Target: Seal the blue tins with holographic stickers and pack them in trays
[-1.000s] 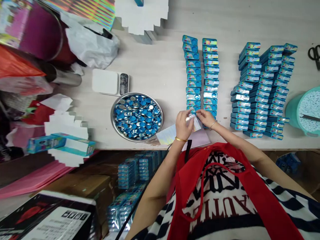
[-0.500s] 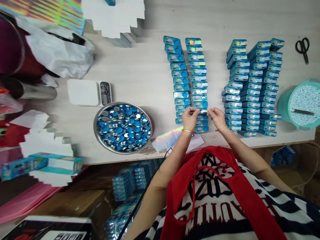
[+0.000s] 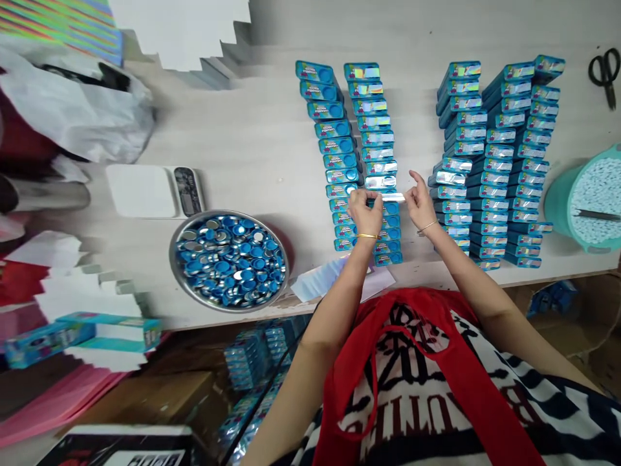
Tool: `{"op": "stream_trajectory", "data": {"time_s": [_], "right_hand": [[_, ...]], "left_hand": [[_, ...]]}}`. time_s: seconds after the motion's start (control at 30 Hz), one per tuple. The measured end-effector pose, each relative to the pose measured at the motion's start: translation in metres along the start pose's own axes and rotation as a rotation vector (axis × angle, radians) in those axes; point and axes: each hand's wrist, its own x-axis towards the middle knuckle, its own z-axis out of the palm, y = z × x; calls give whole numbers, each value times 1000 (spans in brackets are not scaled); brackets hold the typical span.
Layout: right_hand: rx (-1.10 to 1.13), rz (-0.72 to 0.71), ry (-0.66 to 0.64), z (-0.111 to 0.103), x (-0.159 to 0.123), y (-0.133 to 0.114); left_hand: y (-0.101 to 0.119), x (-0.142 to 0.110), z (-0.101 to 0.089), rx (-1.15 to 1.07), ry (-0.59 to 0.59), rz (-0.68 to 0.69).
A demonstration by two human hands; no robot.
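A shiny, silvery sticker strip (image 3: 392, 197) is stretched between my two hands, over the second column of blue tins (image 3: 381, 155). My left hand (image 3: 365, 212) pinches its left end between thumb and fingers. At the other end, thumb and a finger of my right hand (image 3: 421, 204) close on the tip, while the index finger points up and away. Many tins farther up this column carry shiny strips on their top faces. The leftmost column of tins (image 3: 338, 160) shows round lids and no strips. My fingers partly cover the tins beneath them.
To the left stand a steel bowl of blue-and-silver round lids (image 3: 228, 262) and a white scale (image 3: 141, 191). Shiny sheets (image 3: 317, 279) lie by the front edge. Three packed columns of tins (image 3: 499, 152), scissors (image 3: 604, 74) and a turquoise tub of white pellets (image 3: 557, 200) are rightward.
Both hands have moved a little farther up the column with the strip. My right index finger has lifted away from the strip. The whole view has shifted slightly.
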Motion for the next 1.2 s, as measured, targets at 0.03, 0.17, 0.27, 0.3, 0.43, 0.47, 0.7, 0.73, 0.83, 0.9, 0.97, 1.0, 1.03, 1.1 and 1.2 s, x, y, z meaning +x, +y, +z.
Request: {"op": "stream_trajectory", "data": {"time_s": [0.03, 0.17, 0.27, 0.3, 0.43, 0.47, 0.7, 0.73, 0.83, 0.9, 0.97, 1.0, 1.03, 1.1, 1.2], "right_hand": [[-36, -14, -11, 0, 1, 2], [-124, -26, -47, 2, 4, 7], [-127, -19, -54, 6, 6, 11], [-116, -17, -50, 8, 7, 13], [-49, 9, -30, 16, 10, 26], [-36, 24, -16, 18, 9, 29], [-74, -8, 88, 30, -23, 36], [-90, -24, 41, 31, -27, 37], [-255, -14, -125, 27, -32, 41], [-437, 9, -213, 16, -30, 43], [-547, 2, -211, 3, -30, 42], [-556, -17, -171, -2, -30, 40], [-544, -45, -127, -6, -32, 36], [-483, -117, -62, -7, -38, 23], [-365, -242, -77, 9, -53, -7]], "left_hand": [[0, 0, 1, 54, 4, 2], [3, -1, 3, 219, 4, 1], [4, -1, 5, 281, -1, -4], [4, -1, 6, 295, -3, -7], [2, 0, 7, 339, 3, -16], [1, 1, 6, 347, 19, -17], [-5, 9, -1, 393, 90, -34], [-4, 10, 1, 389, 90, -43], [-4, 11, 1, 348, 96, -57], [-8, 11, -14, 278, 75, -10], [-19, 7, -45, 193, 15, 82], [-27, 3, -66, 168, -23, 126], [-37, -3, -88, 165, -65, 155], [-59, -19, -129, 226, -161, 166], [-90, -50, -162, 381, -339, 127]]}}
